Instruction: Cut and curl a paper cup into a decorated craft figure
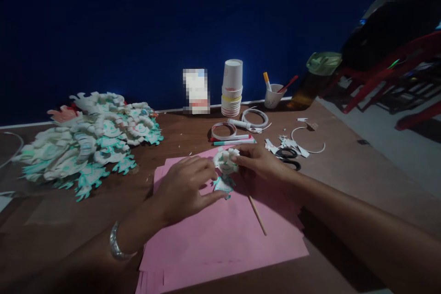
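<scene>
Head view: right hand pinches paper figure, left hand spread beside it.

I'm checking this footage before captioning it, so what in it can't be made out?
All in the head view:
Paper doll: its drawn face is too small, partly covered by the right hand.
Wooden stick: upper end lost in that hand's shadow.
Scissors: blades unclear near the paper scraps and wrist.
Upright white thing: blurred by pixelation.
White sheet: cut off by the left edge.
</scene>
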`<control>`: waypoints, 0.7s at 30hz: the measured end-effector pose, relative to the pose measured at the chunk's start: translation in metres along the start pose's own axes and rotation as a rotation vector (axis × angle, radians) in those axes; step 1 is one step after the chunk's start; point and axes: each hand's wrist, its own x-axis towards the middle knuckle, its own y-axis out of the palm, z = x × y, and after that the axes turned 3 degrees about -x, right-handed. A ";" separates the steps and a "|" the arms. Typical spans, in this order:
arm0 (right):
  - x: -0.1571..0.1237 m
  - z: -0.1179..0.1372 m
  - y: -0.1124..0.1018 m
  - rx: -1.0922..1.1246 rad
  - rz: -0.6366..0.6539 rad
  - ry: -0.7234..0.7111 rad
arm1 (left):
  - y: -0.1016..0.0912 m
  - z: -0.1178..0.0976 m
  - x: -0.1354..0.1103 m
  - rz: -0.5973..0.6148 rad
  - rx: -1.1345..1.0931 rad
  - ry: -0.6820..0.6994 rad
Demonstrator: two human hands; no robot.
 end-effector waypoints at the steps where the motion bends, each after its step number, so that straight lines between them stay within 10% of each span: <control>1: 0.000 0.001 0.000 0.006 -0.002 -0.004 | 0.000 0.000 0.002 -0.089 -0.038 -0.063; 4: -0.001 0.004 0.001 0.017 -0.005 0.021 | 0.003 0.003 0.013 -0.315 -0.208 -0.278; 7: -0.001 0.005 0.003 0.021 0.021 0.031 | 0.012 0.010 0.024 -0.262 -0.398 -0.416; 21: -0.007 0.006 0.016 -0.523 -0.243 -0.215 | 0.022 0.016 0.036 -0.211 -0.231 -0.398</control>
